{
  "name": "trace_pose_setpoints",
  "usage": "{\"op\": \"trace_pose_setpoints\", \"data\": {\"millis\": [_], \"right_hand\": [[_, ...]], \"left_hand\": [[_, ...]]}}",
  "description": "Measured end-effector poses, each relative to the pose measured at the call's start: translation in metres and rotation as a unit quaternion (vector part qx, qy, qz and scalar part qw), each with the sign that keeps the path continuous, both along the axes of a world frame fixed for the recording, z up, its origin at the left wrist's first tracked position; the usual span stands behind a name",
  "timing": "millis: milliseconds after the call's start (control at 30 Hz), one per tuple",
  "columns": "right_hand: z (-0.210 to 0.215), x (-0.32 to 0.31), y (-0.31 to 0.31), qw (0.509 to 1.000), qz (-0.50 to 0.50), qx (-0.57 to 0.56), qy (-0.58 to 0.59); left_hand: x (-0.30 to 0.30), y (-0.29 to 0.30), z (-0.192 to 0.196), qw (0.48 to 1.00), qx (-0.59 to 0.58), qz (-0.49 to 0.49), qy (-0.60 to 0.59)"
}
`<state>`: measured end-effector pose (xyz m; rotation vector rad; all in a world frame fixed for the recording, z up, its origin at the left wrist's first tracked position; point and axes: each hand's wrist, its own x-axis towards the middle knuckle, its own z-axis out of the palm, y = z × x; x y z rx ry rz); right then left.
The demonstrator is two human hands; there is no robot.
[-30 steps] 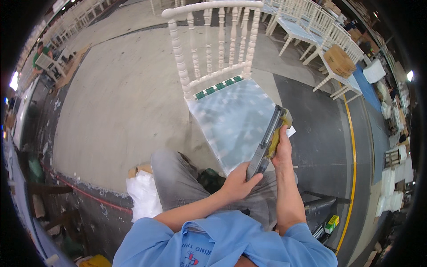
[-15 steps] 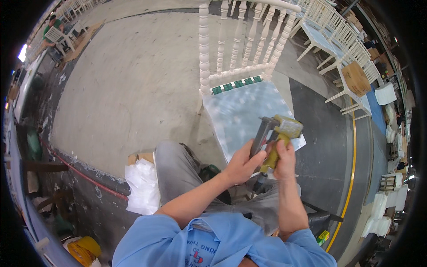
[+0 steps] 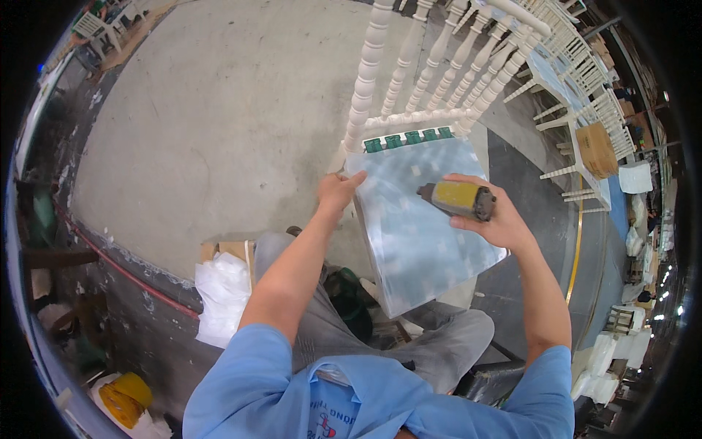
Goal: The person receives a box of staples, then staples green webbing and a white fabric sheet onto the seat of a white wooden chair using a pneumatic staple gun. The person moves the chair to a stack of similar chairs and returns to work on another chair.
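Note:
A white chair with turned spindles stands before me, its seat wrapped in clear film over a pale blue surface. Along the back of the seat runs a row of green pieces. My left hand grips the seat's left edge near the back, thumb on top and the other fingers partly hidden. Above the right half of the seat, my right hand is closed around a yellow and dark staple gun, its nose pointing left. The tool's handle is mostly hidden.
A white plastic bag and cardboard lie by my left leg. More white chairs line the far right, one carrying a cardboard box. A red hose crosses the floor on the left; a yellow bundle lies lower left.
My left hand has left the staple gun and taken hold of the seat's left edge. My right hand has moved up and right with the staple gun, turning it nose-left. The chair appears nearer.

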<state>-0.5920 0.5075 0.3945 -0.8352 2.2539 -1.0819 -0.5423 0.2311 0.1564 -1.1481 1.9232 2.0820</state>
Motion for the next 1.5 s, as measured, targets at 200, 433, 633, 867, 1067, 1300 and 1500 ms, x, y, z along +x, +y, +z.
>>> {"op": "trace_pose_setpoints", "data": {"millis": [200,433,633,867,1067,1300,1500], "right_hand": [[-0.052,-0.030,-0.047,0.991,0.026,0.071,-0.109],[-0.093,-0.051,-0.093,0.974,0.155,0.152,-0.070],[-0.113,-0.061,-0.109,0.961,0.203,0.178,-0.066],[-0.120,-0.063,-0.118,0.947,0.227,0.220,-0.048],[-0.128,-0.069,-0.100,0.957,0.251,0.148,0.006],[-0.145,-0.086,-0.024,0.910,-0.046,0.162,-0.379],[-0.168,-0.090,0.026,0.928,-0.183,0.179,-0.272]], "left_hand": [[-0.012,0.001,-0.030,0.995,-0.044,0.019,0.082],[-0.014,-0.006,-0.048,0.995,-0.070,0.012,0.068],[-0.017,-0.006,-0.044,0.991,-0.117,-0.012,0.061],[-0.015,-0.008,-0.042,0.994,-0.099,-0.006,0.052],[-0.017,-0.003,-0.029,0.999,-0.023,0.008,0.032],[-0.015,-0.006,-0.042,0.970,0.182,0.140,0.080],[-0.018,0.005,-0.026,0.943,0.284,0.164,0.065]]}}
